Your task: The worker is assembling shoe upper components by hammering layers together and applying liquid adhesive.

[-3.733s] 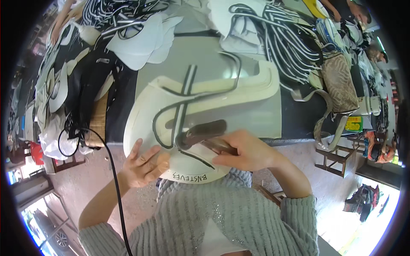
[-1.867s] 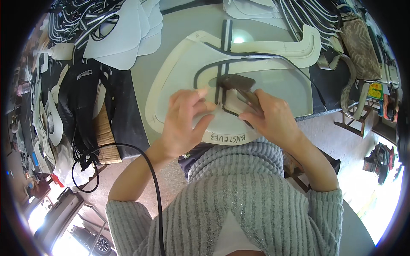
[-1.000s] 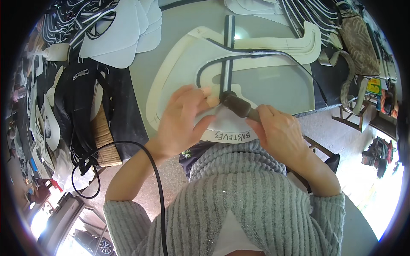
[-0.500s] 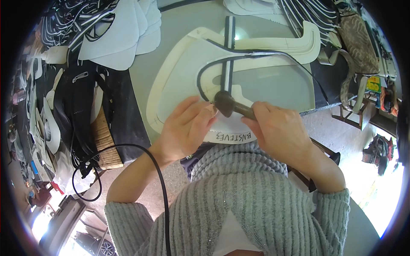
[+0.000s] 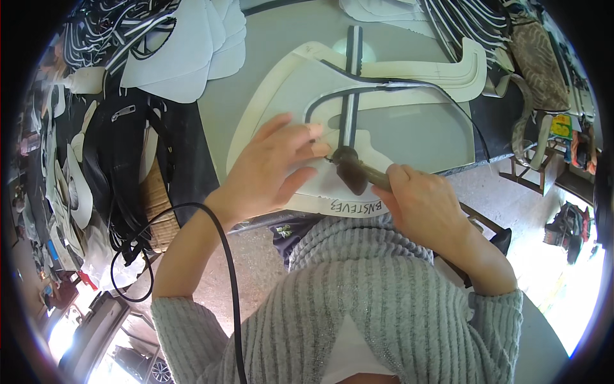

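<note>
My right hand (image 5: pixel 427 208) grips the wooden handle of a hammer (image 5: pixel 351 171); its dark rounded head rests on or just over the pale template (image 5: pixel 252 131) near its front edge. Beside the hammer head, my left hand (image 5: pixel 265 166) is open, fingers spread and fingertips close to the end of a thin black trim strip (image 5: pixel 345 95). That strip curves over the template and trails off to the right. A straight black-and-white striped band (image 5: pixel 354 61) runs front to back, passing under the trim; the hammer head hides its near end.
White cut panels (image 5: pixel 167 64) lie stacked at the back left, beside bundled striped strips. Black material with a zipper pull (image 5: pixel 109 137) hangs at the left. More strips and a patterned brown roll (image 5: pixel 539 64) are at the back right. A black cable (image 5: pixel 225 256) crosses my left forearm.
My left hand has opened its fingers and lifted away from the strip's end. The hammer has shifted slightly right and nearer to me. The whole view has moved a little.
</note>
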`<state>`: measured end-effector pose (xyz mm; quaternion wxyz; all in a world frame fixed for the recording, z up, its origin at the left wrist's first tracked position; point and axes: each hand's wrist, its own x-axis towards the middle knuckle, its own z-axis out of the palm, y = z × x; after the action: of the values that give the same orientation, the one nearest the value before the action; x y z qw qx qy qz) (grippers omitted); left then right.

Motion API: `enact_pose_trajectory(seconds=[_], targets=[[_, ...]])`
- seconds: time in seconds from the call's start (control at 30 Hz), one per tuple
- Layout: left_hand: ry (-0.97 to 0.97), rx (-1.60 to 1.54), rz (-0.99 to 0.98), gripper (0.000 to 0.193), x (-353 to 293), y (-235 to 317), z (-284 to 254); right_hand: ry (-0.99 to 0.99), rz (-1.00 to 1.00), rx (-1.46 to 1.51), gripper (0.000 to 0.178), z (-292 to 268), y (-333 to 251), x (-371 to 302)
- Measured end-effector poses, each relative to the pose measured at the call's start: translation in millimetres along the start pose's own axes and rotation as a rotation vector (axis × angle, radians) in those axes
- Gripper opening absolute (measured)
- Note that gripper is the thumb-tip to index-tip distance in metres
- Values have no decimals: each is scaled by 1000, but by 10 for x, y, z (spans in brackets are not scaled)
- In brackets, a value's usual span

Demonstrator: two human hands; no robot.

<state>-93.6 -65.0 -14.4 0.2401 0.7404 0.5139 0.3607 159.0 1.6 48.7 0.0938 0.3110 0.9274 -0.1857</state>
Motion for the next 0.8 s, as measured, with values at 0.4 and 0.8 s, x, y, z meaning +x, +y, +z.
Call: enact_pose_trajectory(seconds=[0.4, 0.8], targets=[[-66, 126, 184, 25, -32, -70, 6, 189, 2, 170, 30, -69, -81, 61], [-170, 50, -80, 63, -41, 31, -47, 66, -29, 156, 30, -18, 23, 43]])
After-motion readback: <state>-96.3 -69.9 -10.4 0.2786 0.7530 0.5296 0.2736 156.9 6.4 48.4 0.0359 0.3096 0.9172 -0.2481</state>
